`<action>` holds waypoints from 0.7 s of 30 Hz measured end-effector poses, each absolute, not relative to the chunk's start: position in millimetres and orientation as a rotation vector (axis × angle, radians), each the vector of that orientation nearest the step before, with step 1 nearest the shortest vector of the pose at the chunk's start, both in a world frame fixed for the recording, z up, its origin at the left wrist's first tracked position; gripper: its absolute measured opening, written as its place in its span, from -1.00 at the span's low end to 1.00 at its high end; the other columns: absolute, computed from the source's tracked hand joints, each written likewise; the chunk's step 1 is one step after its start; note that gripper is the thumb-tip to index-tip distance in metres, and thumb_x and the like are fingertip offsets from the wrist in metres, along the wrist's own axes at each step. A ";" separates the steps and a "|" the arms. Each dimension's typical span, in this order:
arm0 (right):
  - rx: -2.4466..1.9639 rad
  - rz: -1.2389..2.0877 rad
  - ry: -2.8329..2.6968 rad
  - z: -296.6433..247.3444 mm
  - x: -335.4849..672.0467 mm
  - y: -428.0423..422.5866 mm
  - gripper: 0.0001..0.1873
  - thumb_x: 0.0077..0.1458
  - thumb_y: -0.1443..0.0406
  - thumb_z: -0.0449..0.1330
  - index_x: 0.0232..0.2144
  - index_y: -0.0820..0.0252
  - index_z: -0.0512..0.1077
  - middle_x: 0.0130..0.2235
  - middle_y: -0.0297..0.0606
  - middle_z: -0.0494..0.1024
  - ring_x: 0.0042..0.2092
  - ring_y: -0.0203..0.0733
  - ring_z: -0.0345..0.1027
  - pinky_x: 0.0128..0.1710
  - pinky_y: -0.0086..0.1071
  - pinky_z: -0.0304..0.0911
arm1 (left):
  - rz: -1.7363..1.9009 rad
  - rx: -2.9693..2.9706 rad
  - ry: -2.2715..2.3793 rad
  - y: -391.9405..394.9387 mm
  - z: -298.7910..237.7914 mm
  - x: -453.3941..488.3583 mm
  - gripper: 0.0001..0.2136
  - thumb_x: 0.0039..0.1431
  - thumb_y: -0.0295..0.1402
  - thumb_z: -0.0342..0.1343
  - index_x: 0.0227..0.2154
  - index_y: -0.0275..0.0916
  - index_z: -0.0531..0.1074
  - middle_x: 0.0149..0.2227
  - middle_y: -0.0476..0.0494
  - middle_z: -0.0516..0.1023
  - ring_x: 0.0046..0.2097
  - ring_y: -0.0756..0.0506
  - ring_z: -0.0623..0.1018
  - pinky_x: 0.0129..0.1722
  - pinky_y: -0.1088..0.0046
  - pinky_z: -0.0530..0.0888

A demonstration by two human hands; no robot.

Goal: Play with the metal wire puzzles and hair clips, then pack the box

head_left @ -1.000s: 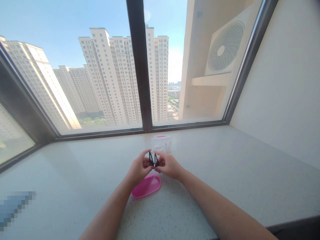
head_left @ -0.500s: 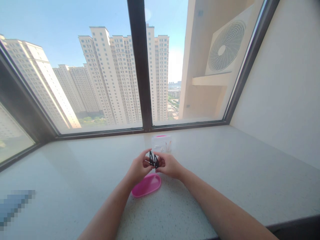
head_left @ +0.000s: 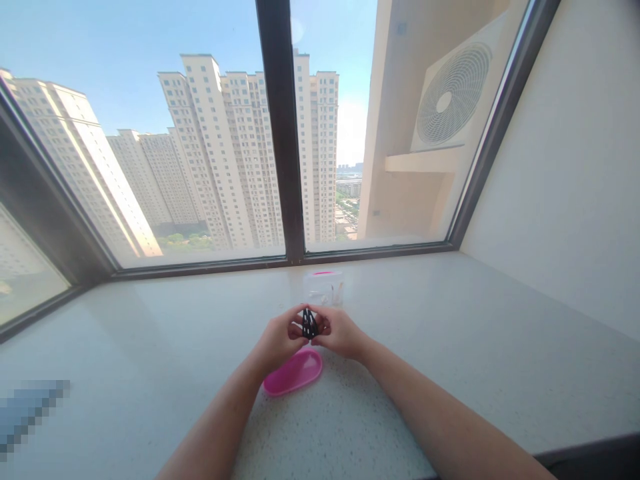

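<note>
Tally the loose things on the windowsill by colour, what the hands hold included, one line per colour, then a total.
Black: 2, the hair clips pinched together between the left hand and the right hand
Pink: 1, the lid
Clear: 1, the small box
Total: 4

A pink oval lid (head_left: 293, 372) lies on the pale speckled sill (head_left: 450, 347) at lower centre; a clear container (head_left: 324, 288), contents unclear, stands near the dark window frame (head_left: 281, 133).

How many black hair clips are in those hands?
2, as far as shows: black hair clips pressed side by side between the left hand and right hand. More may be hidden.
</note>
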State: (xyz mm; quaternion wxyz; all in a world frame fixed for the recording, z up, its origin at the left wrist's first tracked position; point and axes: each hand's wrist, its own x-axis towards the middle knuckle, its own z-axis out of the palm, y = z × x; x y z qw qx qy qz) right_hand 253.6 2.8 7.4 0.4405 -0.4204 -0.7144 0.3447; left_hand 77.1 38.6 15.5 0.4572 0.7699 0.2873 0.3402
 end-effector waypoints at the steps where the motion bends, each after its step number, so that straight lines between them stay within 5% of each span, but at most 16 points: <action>1: -1.044 0.852 -1.772 8.1 253.5 2.5 -0.33 -0.22 0.48 0.25 0.03 0.16 0.30 -0.45 -0.40 0.38 -0.44 -0.31 0.27 -0.46 -0.48 0.20 | 0.841 1.911 0.711 38.6 15.4 77.2 -0.42 -0.11 -0.59 0.08 0.07 -0.23 0.23 -0.24 -0.14 0.50 -0.32 -0.06 0.56 -0.30 0.41 0.48; 21: -1.008 0.844 -1.699 10.6 252.3 0.9 -0.32 -0.19 0.49 0.22 0.06 0.22 0.26 -0.42 -0.36 0.41 -0.41 -0.28 0.34 -0.45 -0.46 0.25 | 0.880 2.135 0.706 37.5 15.7 78.0 -0.33 -0.10 -0.60 0.09 0.16 -0.24 0.15 -0.26 -0.11 0.51 -0.29 -0.04 0.48 -0.21 0.38 0.45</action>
